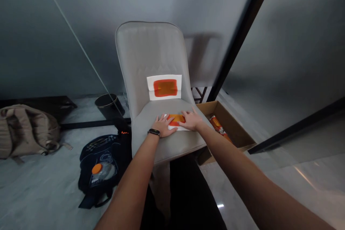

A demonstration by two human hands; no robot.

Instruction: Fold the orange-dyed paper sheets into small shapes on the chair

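Observation:
A white sheet with an orange and red rectangle (178, 118) lies on the seat of the grey chair (151, 151). My left hand (164, 126) rests flat on the sheet's left side, fingers spread, a dark band on the wrist. On its right side lies my right hand (191, 119), also with fingers apart. Both hands partly cover the sheet. Behind them, a second white sheet with a similar orange-red rectangle (165, 88) leans upright against the chair's backrest, touched by neither hand.
Right of the chair, a cardboard box (237, 131) holds an orange-red packet (219, 125). A dark backpack (93, 151) with an orange-capped bottle (104, 170) sits on the floor at left, near a black bin (109, 105). Farther left is a beige backpack (29, 129).

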